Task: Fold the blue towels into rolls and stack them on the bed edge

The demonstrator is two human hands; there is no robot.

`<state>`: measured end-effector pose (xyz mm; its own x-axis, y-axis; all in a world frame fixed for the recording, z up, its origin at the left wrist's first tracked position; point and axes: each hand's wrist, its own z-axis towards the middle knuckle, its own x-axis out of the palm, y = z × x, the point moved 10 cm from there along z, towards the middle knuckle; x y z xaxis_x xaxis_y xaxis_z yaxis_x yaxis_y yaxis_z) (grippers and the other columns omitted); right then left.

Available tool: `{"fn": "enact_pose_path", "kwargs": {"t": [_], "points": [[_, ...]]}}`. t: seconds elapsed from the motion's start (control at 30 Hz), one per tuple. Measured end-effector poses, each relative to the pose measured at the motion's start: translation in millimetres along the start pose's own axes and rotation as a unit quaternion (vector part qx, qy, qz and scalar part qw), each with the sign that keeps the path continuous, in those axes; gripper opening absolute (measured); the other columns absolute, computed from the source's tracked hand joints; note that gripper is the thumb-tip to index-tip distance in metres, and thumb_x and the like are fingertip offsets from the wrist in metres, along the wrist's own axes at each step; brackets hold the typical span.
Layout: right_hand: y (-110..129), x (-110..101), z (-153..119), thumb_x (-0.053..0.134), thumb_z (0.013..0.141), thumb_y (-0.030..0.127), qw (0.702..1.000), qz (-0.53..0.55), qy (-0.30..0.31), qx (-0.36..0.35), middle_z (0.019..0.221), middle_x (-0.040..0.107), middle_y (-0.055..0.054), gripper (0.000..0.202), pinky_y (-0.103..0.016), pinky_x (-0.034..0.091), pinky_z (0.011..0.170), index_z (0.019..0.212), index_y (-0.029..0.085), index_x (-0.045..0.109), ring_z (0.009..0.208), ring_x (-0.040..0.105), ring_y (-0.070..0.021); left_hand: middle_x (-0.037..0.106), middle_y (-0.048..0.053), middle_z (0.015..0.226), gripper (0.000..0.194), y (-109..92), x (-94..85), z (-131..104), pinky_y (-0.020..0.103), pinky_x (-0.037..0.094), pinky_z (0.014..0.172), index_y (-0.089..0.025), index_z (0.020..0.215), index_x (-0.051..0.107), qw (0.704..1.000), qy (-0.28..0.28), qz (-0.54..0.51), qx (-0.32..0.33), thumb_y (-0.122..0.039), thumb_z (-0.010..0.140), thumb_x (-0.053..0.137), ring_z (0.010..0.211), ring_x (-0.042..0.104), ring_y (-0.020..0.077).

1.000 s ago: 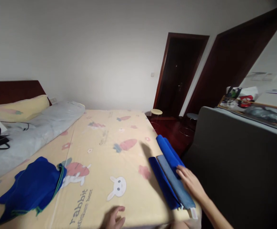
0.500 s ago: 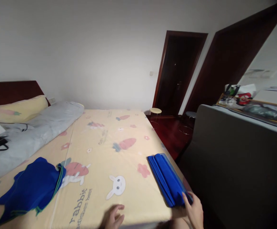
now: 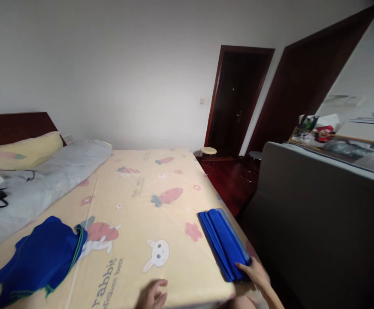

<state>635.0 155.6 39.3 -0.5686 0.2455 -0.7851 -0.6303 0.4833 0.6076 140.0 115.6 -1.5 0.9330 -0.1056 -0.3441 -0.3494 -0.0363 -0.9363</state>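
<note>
A folded blue cloth [image 3: 224, 244] lies lengthwise along the right edge of the bed, in several stacked layers. My right hand [image 3: 254, 274] grips its near right corner, thumb on top and the other fingers at the outer side, partly hidden. Low in the middle of the view, my left hand [image 3: 155, 294] hovers at the bed's near edge, thumb and fingers apart and slightly curled, holding nothing. A crumpled blue cloth with green edging [image 3: 42, 255] rests on the left part of the bed, away from both hands.
The bed [image 3: 135, 240] wears a yellow rabbit-and-carrot sheet. Grey bedding [image 3: 55, 176] and a yellow pillow [image 3: 29, 150] lie at the left. A dark grey panel [image 3: 303, 214] stands close on the right. A round stool [image 3: 208, 151] is near the doorway [image 3: 238, 98].
My right hand has shifted a little left and up, its thumb further onto the folded cloth. My left hand stays nearly still. The view has turned slightly.
</note>
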Motion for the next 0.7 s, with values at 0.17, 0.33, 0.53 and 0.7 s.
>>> {"fn": "enact_pose_path", "kwargs": {"t": [0.17,0.33,0.53,0.7], "points": [[11.1,11.9,-22.0,0.042,0.063,0.072,0.996,-0.072,-0.049,-0.014,0.138,0.046,-0.027,0.099,-0.065,0.038,0.096,0.142,0.013,0.033,0.125,0.046,-0.0463,0.071,0.007,0.108,0.036,1.3,1.4,0.5,0.028,0.053,0.085,-0.026,0.099,0.070,1.000,0.005,0.003,0.001,-0.048,0.072,0.061,0.104,0.064,0.0234],[9.2,40.5,-36.0,0.054,0.049,0.080,0.991,-0.115,-0.071,-0.012,0.149,0.027,-0.028,0.119,-0.070,0.037,0.091,0.146,0.020,0.023,0.132,0.034,-0.0511,0.072,0.007,0.105,0.041,-1.0,-1.0,-0.6,0.028,0.053,0.083,-0.026,0.096,0.071,1.000,-0.022,-0.005,0.007,-0.057,0.071,0.060,0.101,0.065,0.0240],[1.3,48.9,-35.6,0.055,0.060,0.065,0.979,-0.174,-0.107,-0.025,0.130,0.046,-0.028,0.105,-0.064,0.045,0.080,0.147,0.018,0.020,0.118,0.050,-0.0490,0.072,0.007,0.104,0.036,-3.6,-1.0,-2.2,0.029,0.053,0.082,-0.025,0.096,0.071,1.000,-0.023,-0.017,0.009,-0.048,0.071,0.061,0.100,0.064,0.0234],[15.0,38.0,-39.6,0.052,0.064,0.051,0.974,-0.190,-0.115,-0.044,0.108,0.061,-0.020,0.089,-0.057,0.048,0.080,0.142,0.014,0.031,0.102,0.061,-0.0435,0.071,0.006,0.105,0.034,-6.6,-0.9,-3.4,0.030,0.053,0.083,-0.026,0.095,0.071,0.999,-0.026,-0.024,0.000,-0.046,0.070,0.061,0.102,0.064,0.0236]]}}
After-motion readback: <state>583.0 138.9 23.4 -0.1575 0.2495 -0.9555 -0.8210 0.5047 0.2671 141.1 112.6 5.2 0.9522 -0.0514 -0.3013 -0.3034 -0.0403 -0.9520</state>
